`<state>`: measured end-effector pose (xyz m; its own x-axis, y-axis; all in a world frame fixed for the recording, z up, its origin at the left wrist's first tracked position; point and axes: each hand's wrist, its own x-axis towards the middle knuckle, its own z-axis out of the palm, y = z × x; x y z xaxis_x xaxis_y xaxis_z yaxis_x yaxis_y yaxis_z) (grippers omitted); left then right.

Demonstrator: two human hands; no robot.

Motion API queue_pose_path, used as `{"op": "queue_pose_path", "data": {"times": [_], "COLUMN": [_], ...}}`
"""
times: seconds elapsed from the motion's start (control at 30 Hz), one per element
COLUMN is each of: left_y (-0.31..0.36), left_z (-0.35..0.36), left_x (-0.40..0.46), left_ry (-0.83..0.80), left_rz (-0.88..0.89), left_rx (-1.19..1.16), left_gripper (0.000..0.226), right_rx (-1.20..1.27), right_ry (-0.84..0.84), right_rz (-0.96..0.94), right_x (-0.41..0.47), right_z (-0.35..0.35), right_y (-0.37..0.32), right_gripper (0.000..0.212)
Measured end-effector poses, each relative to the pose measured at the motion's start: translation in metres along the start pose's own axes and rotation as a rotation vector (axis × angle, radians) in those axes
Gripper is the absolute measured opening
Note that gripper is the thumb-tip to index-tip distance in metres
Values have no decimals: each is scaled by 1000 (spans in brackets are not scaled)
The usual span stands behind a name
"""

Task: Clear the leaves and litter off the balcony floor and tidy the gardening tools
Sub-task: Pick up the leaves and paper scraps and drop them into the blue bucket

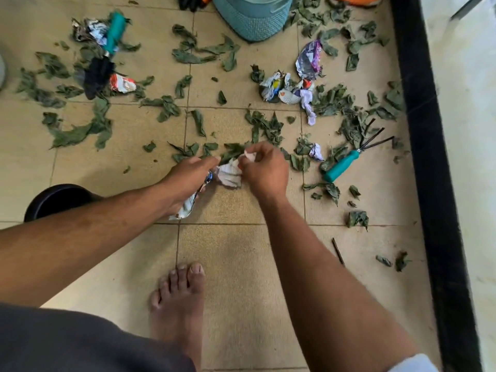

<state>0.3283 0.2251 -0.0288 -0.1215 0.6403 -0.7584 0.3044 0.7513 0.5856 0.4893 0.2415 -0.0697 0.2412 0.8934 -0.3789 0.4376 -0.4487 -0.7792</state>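
Note:
Dry green leaves (263, 127) and crumpled wrappers lie scattered over the tan tiled floor. My left hand (188, 178) grips a crumpled printed wrapper (185, 208) that hangs below my palm. My right hand (264, 167) pinches a crumpled white paper (228, 174) just beside the left hand. A teal-handled hand rake (346, 163) lies to the right among leaves. A teal-handled trowel (107, 49) lies at the upper left with a red and white wrapper (123, 83) next to it. More wrappers (290, 89) sit in the upper middle.
A teal woven basket (252, 20) stands at the top centre. A black round bin (57, 200) sits at the left under my forearm. A black ledge (424, 130) runs along the right side. My bare foot (179, 299) stands on the near tiles. A twig (338, 251) lies at the right.

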Motion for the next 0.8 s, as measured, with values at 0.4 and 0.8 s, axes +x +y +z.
{"op": "queue_pose_path", "data": {"times": [0.4, 0.8], "left_y": [6, 0], "left_z": [35, 39], "left_x": [25, 34], "left_ry": [-111, -101], "left_rz": [146, 131], "left_rx": [1, 67], "left_gripper": [32, 107], "right_rx": [117, -971], "right_ry": [-98, -294], "right_rz": [183, 611], "right_x": [-42, -83], "right_z": [-117, -197], "right_y": [20, 137], "right_gripper": [36, 59]}}
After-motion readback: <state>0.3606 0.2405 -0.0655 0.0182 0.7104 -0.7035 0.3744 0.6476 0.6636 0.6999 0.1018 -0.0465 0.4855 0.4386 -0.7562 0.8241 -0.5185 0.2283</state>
